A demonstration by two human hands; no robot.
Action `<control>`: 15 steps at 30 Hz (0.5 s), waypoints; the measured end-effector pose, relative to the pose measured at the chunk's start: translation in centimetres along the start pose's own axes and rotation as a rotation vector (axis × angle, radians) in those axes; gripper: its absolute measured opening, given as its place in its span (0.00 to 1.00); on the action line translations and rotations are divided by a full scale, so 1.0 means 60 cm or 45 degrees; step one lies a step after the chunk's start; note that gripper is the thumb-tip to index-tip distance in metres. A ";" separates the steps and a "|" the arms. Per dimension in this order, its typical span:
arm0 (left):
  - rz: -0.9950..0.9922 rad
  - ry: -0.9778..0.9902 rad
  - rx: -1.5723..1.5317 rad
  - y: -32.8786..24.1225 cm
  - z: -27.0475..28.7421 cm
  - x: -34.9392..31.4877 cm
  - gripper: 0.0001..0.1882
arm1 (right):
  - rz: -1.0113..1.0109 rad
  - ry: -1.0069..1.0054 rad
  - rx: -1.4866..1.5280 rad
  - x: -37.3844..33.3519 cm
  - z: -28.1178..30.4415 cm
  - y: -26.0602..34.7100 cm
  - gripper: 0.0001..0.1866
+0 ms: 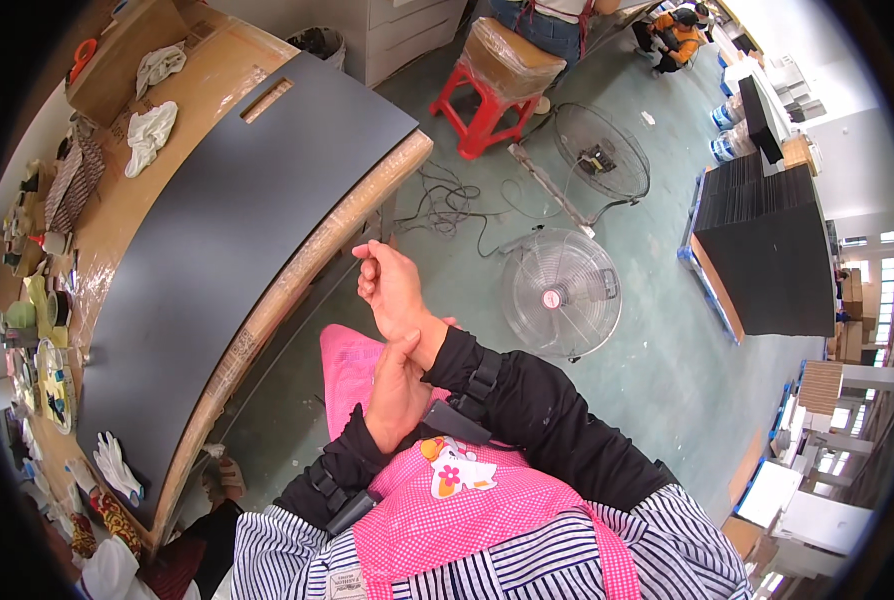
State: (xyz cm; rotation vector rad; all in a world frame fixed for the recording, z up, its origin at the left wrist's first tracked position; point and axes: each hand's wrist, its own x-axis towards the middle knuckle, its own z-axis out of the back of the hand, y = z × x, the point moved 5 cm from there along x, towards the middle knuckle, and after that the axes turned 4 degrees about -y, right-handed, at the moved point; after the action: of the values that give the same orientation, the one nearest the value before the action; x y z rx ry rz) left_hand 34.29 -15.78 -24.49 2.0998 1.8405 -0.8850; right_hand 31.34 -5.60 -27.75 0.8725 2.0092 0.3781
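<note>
My left hand (395, 395) is wrapped round my right wrist, at the edge of the black sleeve. Above it, my right hand (392, 285) is raised in the air with its fingers curled in, and nothing shows in them. Both forearms wear black sleeves with straps and small dark devices (455, 422). The hands are in front of my pink checked apron (442, 525). To their left lies a large dark grey panel (217, 210) with a slot near its far end, apart from both hands.
The panel rests on a wrapped table (202, 60) holding white cloths (151, 138) and a white glove (117, 468). Ahead are two floor fans (562, 293), loose cables (447, 200) and a red stool (484, 105). Black panels (767, 250) are stacked right. Other people stand or crouch nearby.
</note>
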 end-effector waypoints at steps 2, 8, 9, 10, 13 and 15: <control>-0.002 -0.011 0.017 0.004 0.008 0.000 0.26 | 0.032 0.009 0.031 -0.004 -0.003 0.003 0.11; -0.119 0.085 0.233 0.000 -0.009 -0.004 0.28 | 0.023 -0.022 0.126 0.002 0.006 0.007 0.10; -0.140 0.085 0.241 -0.001 -0.013 -0.006 0.29 | -0.020 -0.043 0.150 0.003 0.008 0.005 0.10; -0.159 0.085 0.248 -0.002 -0.015 -0.006 0.30 | -0.020 -0.043 0.151 0.004 0.010 0.005 0.10; 0.021 0.143 -0.061 -0.004 -0.011 -0.005 0.28 | -0.080 -0.059 0.159 0.005 0.012 -0.002 0.10; 0.005 0.142 -0.113 -0.010 -0.020 -0.004 0.27 | -0.088 -0.064 0.145 0.009 0.015 -0.004 0.10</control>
State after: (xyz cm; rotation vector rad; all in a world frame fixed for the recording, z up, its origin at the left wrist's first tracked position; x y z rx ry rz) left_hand 34.08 -15.21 -23.27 2.1367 1.8917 -0.6848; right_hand 31.78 -5.46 -28.75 0.8717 2.0242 0.2023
